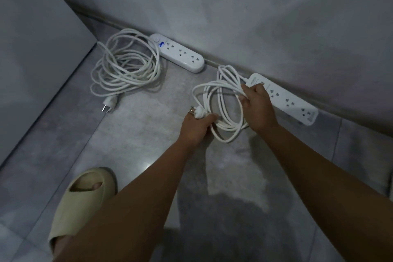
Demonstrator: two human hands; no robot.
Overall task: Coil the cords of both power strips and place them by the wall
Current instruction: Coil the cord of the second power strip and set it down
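While the tiled floor (138, 144) is viewed from above, a coil of white cord (223, 100) is held between both hands just in front of the wall (255, 17). The left hand (196, 127) is curled round the near side of the coil, just beside the held cord's plug (200, 111), whose prongs point left. The right hand (258, 108) is closed round several strands at the coil's far right side. Whether the lowest loops touch the floor cannot be told. The long power strip (291, 102) joined to this cord lies against the foot of the wall, just behind the right hand, sockets up. Further left along the wall, a rounded power strip (178, 52) is likewise set against the wall's foot, and its loose cord (125, 70) is piled in untidy loops on the floor by its left end, near a grey panel (32, 49). A second plug (110, 105) lies at the near edge of that pile. A beige slipper (85, 193) is seen at the floor's near left.
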